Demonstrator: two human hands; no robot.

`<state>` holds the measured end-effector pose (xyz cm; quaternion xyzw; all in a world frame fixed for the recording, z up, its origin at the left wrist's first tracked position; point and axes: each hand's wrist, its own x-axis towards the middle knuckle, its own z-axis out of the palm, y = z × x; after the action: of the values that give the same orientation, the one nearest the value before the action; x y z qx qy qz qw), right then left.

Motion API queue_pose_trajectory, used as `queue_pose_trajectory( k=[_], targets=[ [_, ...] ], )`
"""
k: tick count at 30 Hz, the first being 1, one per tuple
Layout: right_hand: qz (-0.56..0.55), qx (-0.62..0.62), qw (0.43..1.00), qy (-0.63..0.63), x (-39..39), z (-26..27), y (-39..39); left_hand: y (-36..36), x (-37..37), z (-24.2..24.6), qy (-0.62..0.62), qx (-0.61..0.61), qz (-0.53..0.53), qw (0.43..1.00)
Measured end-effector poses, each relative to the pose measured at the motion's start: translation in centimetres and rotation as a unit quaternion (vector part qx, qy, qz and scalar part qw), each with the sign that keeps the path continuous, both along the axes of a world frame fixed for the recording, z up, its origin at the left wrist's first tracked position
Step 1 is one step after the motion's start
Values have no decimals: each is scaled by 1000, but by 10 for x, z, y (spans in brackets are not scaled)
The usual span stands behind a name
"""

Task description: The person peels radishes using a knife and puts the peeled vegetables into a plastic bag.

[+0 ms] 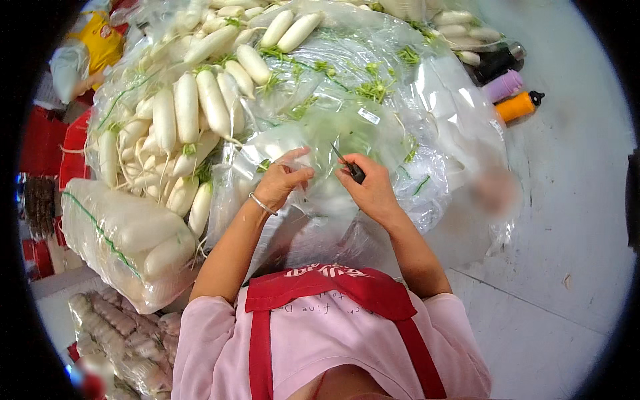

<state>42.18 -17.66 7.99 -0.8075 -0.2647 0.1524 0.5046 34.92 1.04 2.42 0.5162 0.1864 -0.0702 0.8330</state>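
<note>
My right hand (369,185) is closed around the black handle of a small knife (354,169), its narrow dark blade pointing up and left. To its left, my left hand (286,179) has thumb and fingers at a clear plastic bag (327,175); whether they pinch the film I cannot tell. Under and beyond both hands lies clear plastic sheeting (440,95) with cut green leaf stems (374,90) on it. A small white label (368,116) is on the plastic just beyond the knife. White radishes (186,107) are heaped to the left.
A filled plastic bag of radishes (130,245) sits at the left, above bagged brownish produce (125,340). At the right edge of the plastic lie an orange bottle (516,107), a purple bottle (502,86) and a black bottle (500,62). A yellow bag (102,42) is at far left.
</note>
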Motion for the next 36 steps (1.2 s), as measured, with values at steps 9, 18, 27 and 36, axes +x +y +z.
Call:
queue_pose_trajectory(
  k=[9,18,27,36],
  targets=[
    [34,-27,999,11,-11,-27,17,2,-38,-19,50,-143,123,981],
    [62,-39,997,10,-23,-32,27,0,-49,-27,71,-72,159,982],
    [91,-89,989,75,-30,-43,39,-22,-41,-17,20,-191,166,967],
    [-150,292,820,469,22,-12,0,1,-79,-7,61,-97,164,980]
  ],
)
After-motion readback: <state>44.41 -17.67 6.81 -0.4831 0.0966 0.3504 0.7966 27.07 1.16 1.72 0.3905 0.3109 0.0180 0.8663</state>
